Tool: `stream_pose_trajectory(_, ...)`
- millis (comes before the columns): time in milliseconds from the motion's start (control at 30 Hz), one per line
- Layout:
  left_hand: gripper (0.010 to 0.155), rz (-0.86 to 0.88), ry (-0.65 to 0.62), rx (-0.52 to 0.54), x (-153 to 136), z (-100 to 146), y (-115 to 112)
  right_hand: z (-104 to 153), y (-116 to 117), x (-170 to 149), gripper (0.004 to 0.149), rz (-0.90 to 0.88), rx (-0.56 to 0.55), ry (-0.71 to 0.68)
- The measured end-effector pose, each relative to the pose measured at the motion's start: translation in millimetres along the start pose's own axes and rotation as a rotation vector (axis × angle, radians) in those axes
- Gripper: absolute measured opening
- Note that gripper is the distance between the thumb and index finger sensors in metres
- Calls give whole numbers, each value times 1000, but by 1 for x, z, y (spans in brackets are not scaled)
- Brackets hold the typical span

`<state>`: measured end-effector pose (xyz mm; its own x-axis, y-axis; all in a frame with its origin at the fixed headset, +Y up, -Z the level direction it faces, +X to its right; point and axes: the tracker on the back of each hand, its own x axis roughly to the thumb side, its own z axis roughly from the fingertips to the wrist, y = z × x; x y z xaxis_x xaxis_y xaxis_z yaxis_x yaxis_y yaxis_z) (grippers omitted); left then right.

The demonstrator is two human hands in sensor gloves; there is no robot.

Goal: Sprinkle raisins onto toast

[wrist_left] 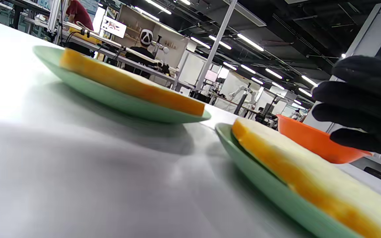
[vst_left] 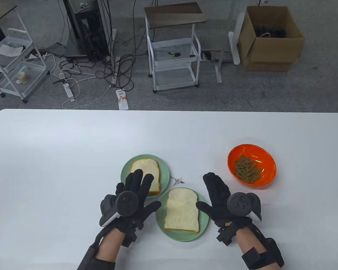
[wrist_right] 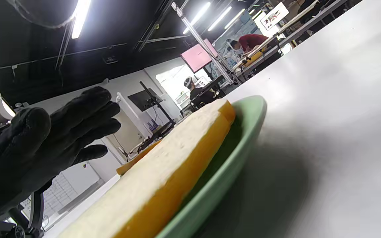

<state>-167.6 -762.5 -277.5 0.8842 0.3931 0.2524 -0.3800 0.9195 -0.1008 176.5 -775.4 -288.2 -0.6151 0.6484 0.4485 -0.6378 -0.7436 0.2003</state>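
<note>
On the white tabletop [vst_left: 73,140] sit two green plates, each carrying one slice of toast. The far plate [vst_left: 126,168] holds the far toast [vst_left: 146,173], and the near plate [vst_left: 160,222] holds the near toast [vst_left: 182,210]; the two plates lie just beside each other, the near one set to the right. To the right of both, apart from them, stands an orange bowl [vst_left: 236,157] with a heap of raisins [vst_left: 247,168] inside.

The left hand [vst_left: 132,201] hovers flat with its fingers spread, its fingertips over the near edge of the far plate and overlapping the corner of the far toast from above. Its grip is apart and holds nothing. The right hand [vst_left: 222,201] lies flat between the near plate and the orange bowl, fingers extended, its thumb reaching to the rim of the near plate; its grip is also apart and empty. Whether either palm actually touches the tabletop is hard to tell.

Neither slice shows any raisins. A few small dark crumbs [vst_left: 177,180] lie on the tabletop between the plates.
</note>
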Motion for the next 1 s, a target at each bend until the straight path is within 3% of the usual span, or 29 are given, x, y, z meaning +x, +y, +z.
stream_pose_trajectory(300, 94, -24, -15, 8, 5, 1, -1, -2, 9, 7, 96, 21, 32, -28)
stream_pose_trajectory(567, 92, -33, -9, 17, 5, 1, -1, 2, -14, 5, 92, 68, -91, 9)
stream_pose_trajectory(633, 91, -36, -4, 22, 5, 1, -1, 6, -30, 1, 86, 137, -177, 70)
stream_pose_trajectory(767, 90, -42, 8, 51, 5, 2, 1, 25, -82, -29, 79, 289, -470, 300)
stream_pose_trajectory(833, 89, -42, 11, 53, 4, 2, 1, 35, -97, -45, 79, 334, -506, 456)
stream_pose_trajectory(1000, 88, -50, 15, 50, 5, 2, 1, 48, -111, -77, 82, 283, -463, 663)
